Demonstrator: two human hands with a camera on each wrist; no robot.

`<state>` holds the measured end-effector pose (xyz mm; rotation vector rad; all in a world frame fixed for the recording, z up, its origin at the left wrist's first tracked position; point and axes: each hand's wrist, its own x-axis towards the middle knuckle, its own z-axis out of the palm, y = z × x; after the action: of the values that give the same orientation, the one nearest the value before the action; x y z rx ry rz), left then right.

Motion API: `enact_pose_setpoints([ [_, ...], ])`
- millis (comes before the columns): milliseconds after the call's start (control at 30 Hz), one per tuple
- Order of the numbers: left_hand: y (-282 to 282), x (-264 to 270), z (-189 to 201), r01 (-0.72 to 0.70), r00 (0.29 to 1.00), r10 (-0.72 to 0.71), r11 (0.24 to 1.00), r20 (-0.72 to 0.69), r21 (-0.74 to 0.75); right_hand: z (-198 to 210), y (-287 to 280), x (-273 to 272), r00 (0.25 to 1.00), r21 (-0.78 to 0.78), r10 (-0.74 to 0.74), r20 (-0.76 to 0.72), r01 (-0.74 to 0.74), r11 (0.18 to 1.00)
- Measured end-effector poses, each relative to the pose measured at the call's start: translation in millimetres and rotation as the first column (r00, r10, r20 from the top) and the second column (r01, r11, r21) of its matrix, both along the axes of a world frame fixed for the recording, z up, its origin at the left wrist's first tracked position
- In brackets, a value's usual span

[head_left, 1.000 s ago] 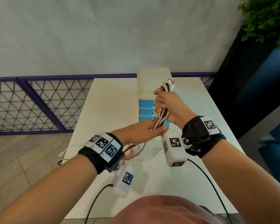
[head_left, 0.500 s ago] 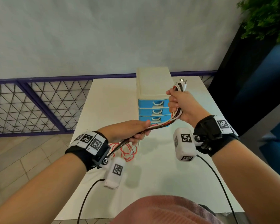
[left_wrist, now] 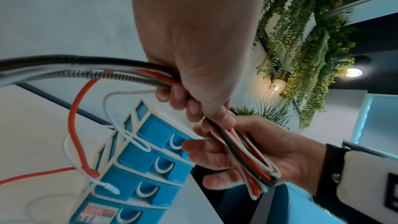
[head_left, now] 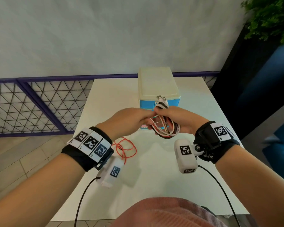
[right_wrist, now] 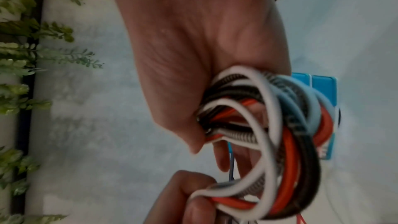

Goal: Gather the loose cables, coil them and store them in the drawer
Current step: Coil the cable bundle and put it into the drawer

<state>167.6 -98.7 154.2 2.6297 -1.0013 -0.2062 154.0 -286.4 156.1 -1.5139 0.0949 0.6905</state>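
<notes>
Past the left edge of the white bench (head_left: 105, 99) a purple mesh railing (head_left: 31, 104) runs along the wall, with tiled floor (head_left: 10, 164) between it and the bench side. The left hand (head_left: 129, 122) is raised above the bench middle, fingers (left_wrist: 178, 96) curled round the trailing strands of the cables (head_left: 166, 128), which run back under the wrist; a loose red cable (head_left: 125, 148) and a thin white one (left_wrist: 116, 125) hang from it, the red one down onto the bench surface just below. Close against it, knuckles nearly touching, the right hand (head_left: 175, 120) grips the looped bundle of red, white, black and braided cables, the plug ends (head_left: 161, 99) sticking up above its fist and the loops hanging beneath. Right behind both hands stands the small drawer chest (head_left: 157, 86), cream on top with blue drawers (left_wrist: 163, 164), all of them pushed in; it sits near the far edge of the bench. The near half of the bench in front of the person lies bare, and the right edge drops off beside a dark wall with green plants (head_left: 269, 18) above.
</notes>
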Motion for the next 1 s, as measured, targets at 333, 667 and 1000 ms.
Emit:
enact_pose_setpoints([
  [333, -4, 0, -5, -0.037, 0.997, 0.031, 0.995, -0.064, -0.093, -7, 9, -14, 0.981, 0.219, 0.175, -0.084, -0.153, 0.964],
  [667, 1, 15, -5, -0.291, 0.852, 0.176, 0.942, -0.493, -0.167, -21, 20, -17, 0.997, 0.181, 0.058, 0.046, -0.065, 0.981],
  [1000, 16, 18, -12, -0.314, 0.533, 0.014, 0.932, -0.846, -0.183, -32, 5, -12, 0.984, 0.058, 0.163, 0.076, -0.168, 0.984],
])
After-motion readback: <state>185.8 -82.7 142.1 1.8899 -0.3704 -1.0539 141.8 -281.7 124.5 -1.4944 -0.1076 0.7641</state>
